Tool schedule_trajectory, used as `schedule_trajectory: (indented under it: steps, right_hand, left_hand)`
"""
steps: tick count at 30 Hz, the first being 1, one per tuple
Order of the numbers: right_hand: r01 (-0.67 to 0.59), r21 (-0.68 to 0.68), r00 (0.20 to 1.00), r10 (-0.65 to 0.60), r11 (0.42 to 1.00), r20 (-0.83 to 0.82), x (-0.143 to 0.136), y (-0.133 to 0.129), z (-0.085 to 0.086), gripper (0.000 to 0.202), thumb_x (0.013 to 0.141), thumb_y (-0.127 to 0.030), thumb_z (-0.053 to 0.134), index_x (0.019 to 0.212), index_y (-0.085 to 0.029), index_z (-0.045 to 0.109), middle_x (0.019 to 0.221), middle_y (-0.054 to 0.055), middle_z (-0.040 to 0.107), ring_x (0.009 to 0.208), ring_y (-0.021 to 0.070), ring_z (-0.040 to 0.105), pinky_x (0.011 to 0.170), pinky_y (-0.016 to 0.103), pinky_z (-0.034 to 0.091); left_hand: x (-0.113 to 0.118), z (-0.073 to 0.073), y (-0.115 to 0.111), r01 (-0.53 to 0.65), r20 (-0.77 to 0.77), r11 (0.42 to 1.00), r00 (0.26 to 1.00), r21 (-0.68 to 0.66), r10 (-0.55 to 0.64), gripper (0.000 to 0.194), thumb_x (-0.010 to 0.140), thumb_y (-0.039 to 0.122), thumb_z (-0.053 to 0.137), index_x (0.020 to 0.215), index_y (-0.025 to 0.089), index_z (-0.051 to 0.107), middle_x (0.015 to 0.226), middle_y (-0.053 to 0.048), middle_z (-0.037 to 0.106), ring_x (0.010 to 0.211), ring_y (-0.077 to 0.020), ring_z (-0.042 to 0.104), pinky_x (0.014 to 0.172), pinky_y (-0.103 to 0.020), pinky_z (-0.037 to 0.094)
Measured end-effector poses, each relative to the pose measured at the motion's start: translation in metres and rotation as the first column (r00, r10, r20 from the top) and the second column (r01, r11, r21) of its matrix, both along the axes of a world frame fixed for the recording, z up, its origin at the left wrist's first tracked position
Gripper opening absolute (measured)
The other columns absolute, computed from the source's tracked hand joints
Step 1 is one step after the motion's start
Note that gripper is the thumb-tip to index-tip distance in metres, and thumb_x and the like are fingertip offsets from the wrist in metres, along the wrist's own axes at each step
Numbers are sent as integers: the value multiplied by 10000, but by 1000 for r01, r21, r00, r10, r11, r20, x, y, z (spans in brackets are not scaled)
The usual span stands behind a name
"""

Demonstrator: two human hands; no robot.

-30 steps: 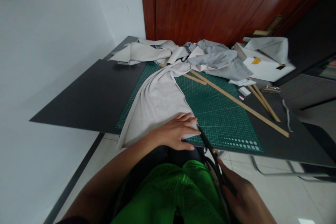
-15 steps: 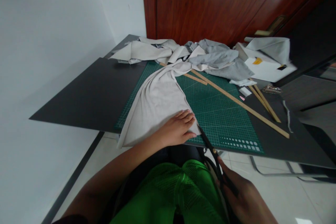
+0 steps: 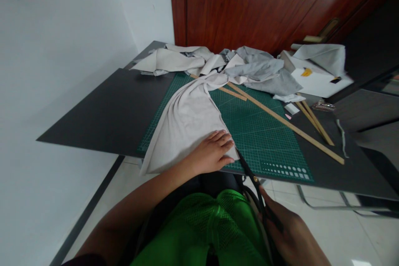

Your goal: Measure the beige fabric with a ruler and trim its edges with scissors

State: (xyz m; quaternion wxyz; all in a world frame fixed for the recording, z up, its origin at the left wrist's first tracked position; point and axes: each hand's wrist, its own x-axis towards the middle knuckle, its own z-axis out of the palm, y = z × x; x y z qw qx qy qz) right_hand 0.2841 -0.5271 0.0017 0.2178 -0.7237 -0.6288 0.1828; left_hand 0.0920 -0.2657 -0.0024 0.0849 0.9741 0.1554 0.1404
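A light beige piece of fabric (image 3: pixel 187 124) lies over the cutting mat, smooth toward me and gathered in folds at its far end. My left hand (image 3: pixel 214 151) rests flat on its near right corner, fingers stretched out. In my right hand (image 3: pixel 285 230), off the table's front edge, are black scissors (image 3: pixel 248 170) gripped by the handles. Their blades point away from me, with the tips at the fabric's right edge close to my left fingers. The blades look nearly closed; whether cloth lies between them I cannot tell.
Under the fabric is a green cutting mat (image 3: pixel 262 133) on a dark table (image 3: pixel 102 112). A long wooden ruler (image 3: pixel 280 119) crosses the mat. Crumpled cloth (image 3: pixel 255 66) is heaped along the back, beside a white box (image 3: pixel 324 85). Two wooden strips (image 3: pixel 314 120) and a white block (image 3: pixel 291 109) lie at right.
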Motion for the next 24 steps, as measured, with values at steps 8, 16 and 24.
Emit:
schedule_trajectory:
  steps: [8,16,24]
  right_hand:
    - [-55,-101,997,49,993,-61,8,0,0,626,991,-266,536,1590,-89,504,1431,147,701,1246,277,730,1009,299,589]
    - [-19,-146,987,-5,989,-162,4,5,14,656,982,-289,595,1609,-127,491,1435,107,717,1248,261,731,1024,273,560]
    - [-13,-150,995,-2,989,-97,10,8,8,656,977,-291,591,1600,-109,497,1395,120,746,1193,256,766,963,248,598]
  left_hand:
    - [0,2,0,3,-3,1000,1000,-11,-3,548,1064,519,571,1459,139,573,1585,-138,535,1557,-302,395,1333,-459,272]
    - [-1,3,-1,-3,3,1000,1000,-22,3,533,1062,517,575,1462,164,569,1590,-125,531,1558,-284,393,1332,-456,269]
    - [-1,2,-2,-10,-1,999,1000,-30,10,571,1062,525,570,1490,149,537,1603,-124,526,1564,-284,385,1330,-459,265]
